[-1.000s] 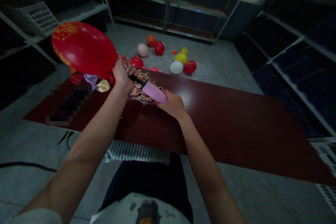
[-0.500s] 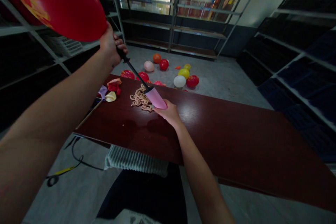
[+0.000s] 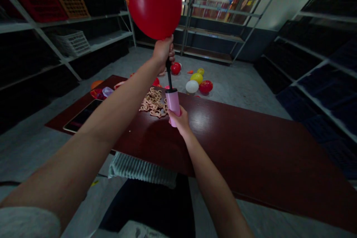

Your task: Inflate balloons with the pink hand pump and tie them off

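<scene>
A large red balloon (image 3: 156, 3) with yellow print sits above my left hand (image 3: 164, 54), which is closed around its neck and the black upper end of a balloon pump. Below it, my right hand (image 3: 180, 119) grips the pink barrel of the balloon pump (image 3: 173, 102). The black rod between the two hands is drawn out and nearly upright. Just left of the barrel, a heap of beige, curly, string-like pieces (image 3: 153, 102) lies on the dark red-brown table (image 3: 237, 137). My left fingers partly hide the pump's tip.
A tablet-like device (image 3: 83, 115) and uninflated balloons (image 3: 107, 91) lie at the table's left. Inflated balloons, including a white one (image 3: 192, 86) and a yellow one (image 3: 196, 78), rest on the floor beyond. Metal shelves (image 3: 214, 33) with crates (image 3: 71, 42) surround the table.
My left hand and the red balloon have swung right, bringing the pump from slanted to nearly upright. My right hand has moved slightly with the barrel. The tablet-like device now shows more.
</scene>
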Demonstrator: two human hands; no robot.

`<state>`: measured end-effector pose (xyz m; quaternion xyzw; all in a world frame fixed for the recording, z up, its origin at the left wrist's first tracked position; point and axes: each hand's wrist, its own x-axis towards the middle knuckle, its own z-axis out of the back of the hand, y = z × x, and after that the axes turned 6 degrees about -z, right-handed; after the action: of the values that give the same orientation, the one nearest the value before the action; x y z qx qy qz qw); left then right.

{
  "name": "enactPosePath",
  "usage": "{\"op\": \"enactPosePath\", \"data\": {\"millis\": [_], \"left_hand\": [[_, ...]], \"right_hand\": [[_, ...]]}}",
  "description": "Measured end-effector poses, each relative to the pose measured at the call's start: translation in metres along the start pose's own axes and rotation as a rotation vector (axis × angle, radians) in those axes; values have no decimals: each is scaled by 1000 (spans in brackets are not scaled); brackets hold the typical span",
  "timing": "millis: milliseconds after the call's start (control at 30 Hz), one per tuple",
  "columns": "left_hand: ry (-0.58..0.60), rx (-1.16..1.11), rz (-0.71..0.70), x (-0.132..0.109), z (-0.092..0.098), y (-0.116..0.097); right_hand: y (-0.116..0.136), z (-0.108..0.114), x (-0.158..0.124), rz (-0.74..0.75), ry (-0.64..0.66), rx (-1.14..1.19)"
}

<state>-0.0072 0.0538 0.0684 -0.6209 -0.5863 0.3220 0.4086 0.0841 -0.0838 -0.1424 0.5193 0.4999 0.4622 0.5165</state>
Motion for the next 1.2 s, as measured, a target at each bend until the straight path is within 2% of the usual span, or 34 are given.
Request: {"op": "enactPosePath", "data": {"millis": [100, 200, 300, 533, 667, 833, 1067, 1200], "left_hand": [[3, 63, 28, -8, -7, 38], [-12, 111, 31, -18, -6, 62], [-30, 70, 42, -21, -1, 67], [-129, 2, 31, -13, 20, 58], [-170, -21, 26, -13, 34, 44], [-232, -31, 7, -13, 43, 11], [-233, 45, -86, -7, 41, -51], [-197, 79, -158, -7, 32, -83]], "right_hand": [[1, 1, 1, -10, -50, 85], [1, 1, 1, -18, -62, 121], [2, 1, 1, -28, -56, 104], [2, 1, 5, -6, -44, 32], [0, 1, 6, 27, -19, -30], [-2, 2, 6, 74, -36, -162], [1, 0, 5, 62, -4, -170], [0, -4, 10, 73, -22, -141]]}}
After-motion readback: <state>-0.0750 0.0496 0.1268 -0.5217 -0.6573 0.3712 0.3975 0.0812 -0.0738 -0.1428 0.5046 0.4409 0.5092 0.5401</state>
